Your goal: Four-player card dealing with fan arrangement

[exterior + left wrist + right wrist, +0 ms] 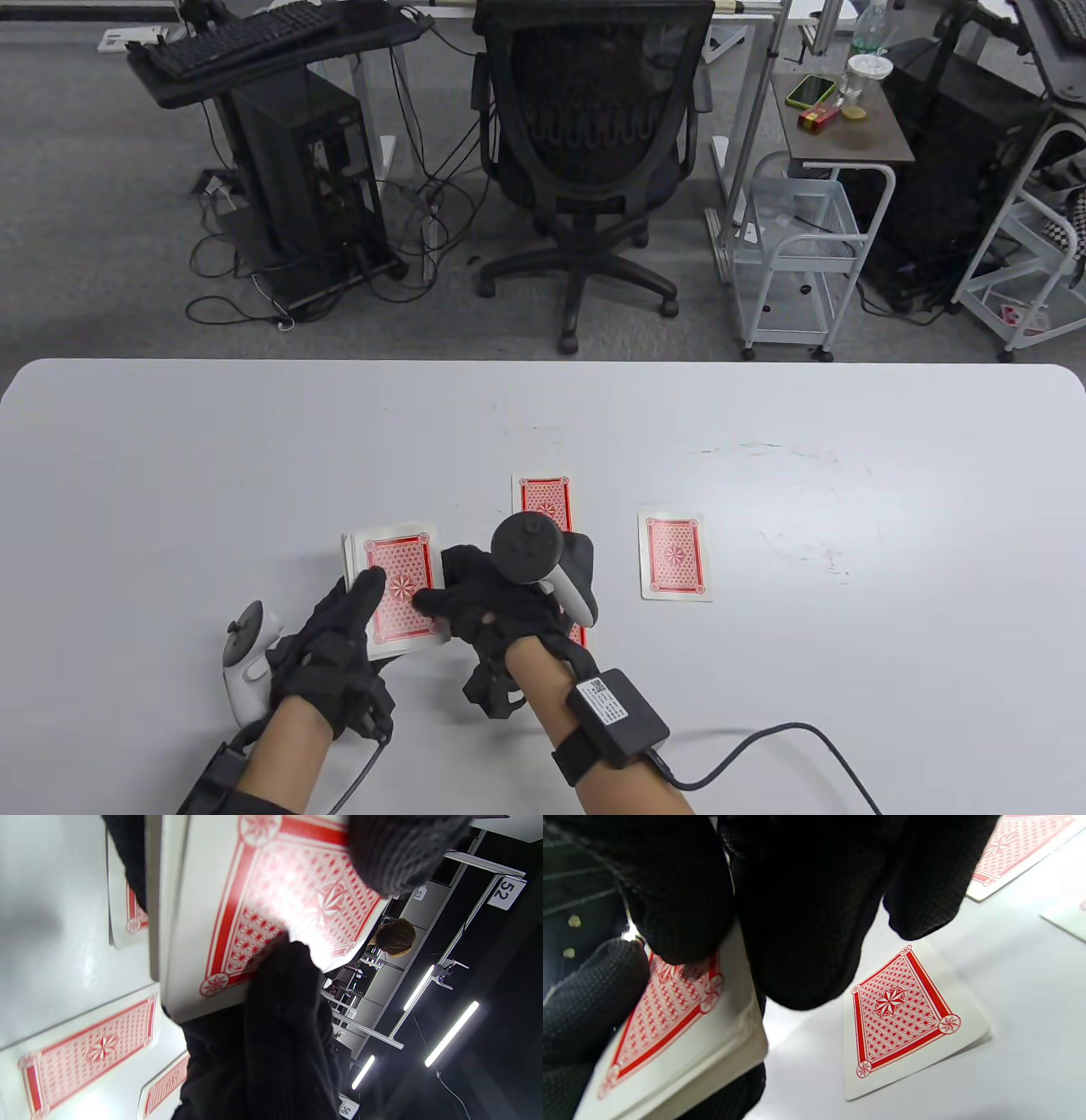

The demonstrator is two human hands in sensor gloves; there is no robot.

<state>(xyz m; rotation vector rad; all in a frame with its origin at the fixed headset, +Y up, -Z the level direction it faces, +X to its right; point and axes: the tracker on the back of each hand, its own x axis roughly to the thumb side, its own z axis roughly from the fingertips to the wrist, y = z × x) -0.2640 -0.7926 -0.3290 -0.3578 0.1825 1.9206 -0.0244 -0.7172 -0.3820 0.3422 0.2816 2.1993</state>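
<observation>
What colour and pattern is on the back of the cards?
Red lattice with a central star inside a white border, clearest on the dealt card in the right wrist view.

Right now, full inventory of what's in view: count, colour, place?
Deck: one, red-patterned backs, white edges, held above the table's near left.
Dealt cards: at least two face-down spots, red backs; one right of centre, one at centre, partly under the right hand. The wrist views hint at more.
Table: one, white, foreground.
Office chair: one, black, beyond the table.
Computer tower: one, black, far left under a keyboard stand.
Wire cart: one, white, far right.
Left hand: black glove, grips the deck from below, thumb on top.
Right hand: black glove, fingers on the deck's top card.
</observation>
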